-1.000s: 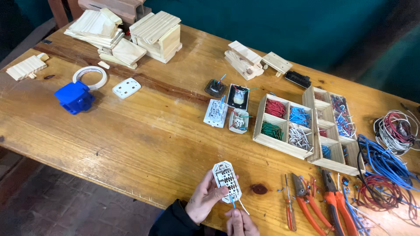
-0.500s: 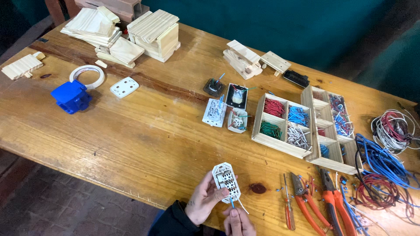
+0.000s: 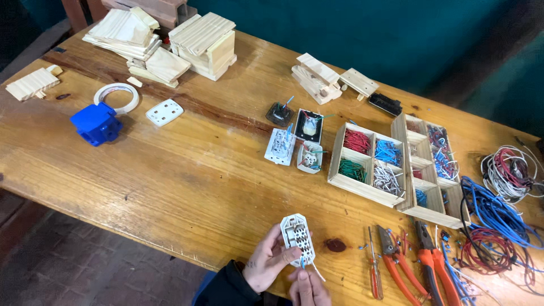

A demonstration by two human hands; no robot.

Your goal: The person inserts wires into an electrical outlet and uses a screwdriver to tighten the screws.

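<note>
Your left hand (image 3: 271, 262) was closed around a white socket module (image 3: 297, 239), holding it up over the near edge of the wooden table (image 3: 170, 181), back side facing you. The module was white plastic, roughly oblong with clipped corners, with a grid of small holes and darker terminal slots on the visible face. A short blue wire (image 3: 302, 262) stuck out at its lower end, plus a thin white wire angling off to the right.

Your right hand (image 3: 309, 288) sat just below the module, fingertips pinched at the blue wire; only part of that hand was in frame, so I couldn't tell how firm the pinch was.

A small dark red piece (image 3: 335, 245) lay on the table just right of the module. Further right were a red screwdriver (image 3: 374, 269) and orange-handled pliers (image 3: 396, 262). Beyond them sat a wooden tray (image 3: 368, 161) with sorted red, blue, green and white wire pieces. More socket parts (image 3: 294, 144) lay mid-table, well apart from your hands.
</note>
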